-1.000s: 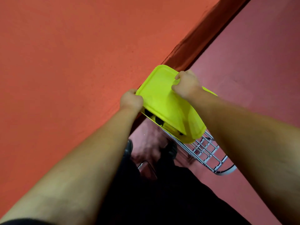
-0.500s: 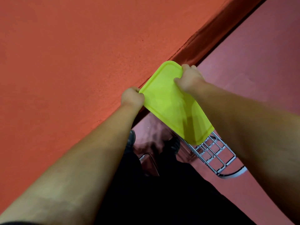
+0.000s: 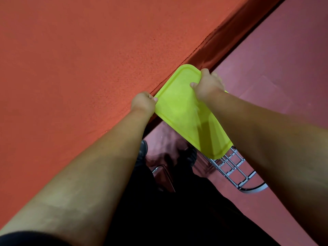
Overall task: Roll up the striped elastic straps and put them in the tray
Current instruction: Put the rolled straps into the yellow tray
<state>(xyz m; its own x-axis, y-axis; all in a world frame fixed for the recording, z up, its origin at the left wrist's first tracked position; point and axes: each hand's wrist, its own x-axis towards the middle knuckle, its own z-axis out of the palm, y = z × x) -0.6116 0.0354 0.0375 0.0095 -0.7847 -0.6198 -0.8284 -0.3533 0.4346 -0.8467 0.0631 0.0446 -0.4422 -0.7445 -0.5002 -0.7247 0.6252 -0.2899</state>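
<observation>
Partly covered wire rack (image 3: 236, 171), tray (image 3: 179, 107) held by left hand (image 3: 143, 102), right hand (image 3: 207, 87)

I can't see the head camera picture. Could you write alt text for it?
Seen from above, a person's left hand and right hand grip opposite edges of a lime-green tray beside the edge of an orange table. A metal wire rack shows beneath the tray's near end, over a reddish floor. No straps are in view.

Indoors, orange table (image 3: 88, 68), pink floor (image 3: 284, 59)
</observation>
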